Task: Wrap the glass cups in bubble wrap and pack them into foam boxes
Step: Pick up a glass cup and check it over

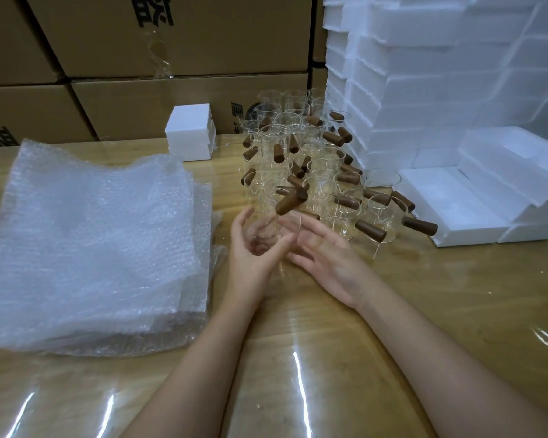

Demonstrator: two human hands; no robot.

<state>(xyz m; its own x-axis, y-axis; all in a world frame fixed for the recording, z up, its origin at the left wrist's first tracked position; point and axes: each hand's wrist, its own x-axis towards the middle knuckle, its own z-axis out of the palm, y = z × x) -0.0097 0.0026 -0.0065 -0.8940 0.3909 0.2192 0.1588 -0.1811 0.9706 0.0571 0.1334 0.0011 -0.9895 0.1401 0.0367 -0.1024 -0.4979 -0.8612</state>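
A clear glass cup with a brown wooden handle [289, 202] is held tilted above the wooden table [345, 358], blurred by motion. My left hand [250, 257] grips its glass body, the curled fingers showing through the glass. My right hand [326, 257] lies against the cup's right side with straight fingers. A thick stack of bubble wrap sheets [92, 241] sits to the left of both hands. Several more glass cups [314, 159] with brown handles stand stacked just behind my hands. Open white foam boxes [456, 203] lie at the right.
A tall pile of white foam boxes [424, 74] rises at the back right. A small closed foam box [192, 132] stands behind the bubble wrap. Brown cardboard cartons [171, 42] form a wall along the table's far edge.
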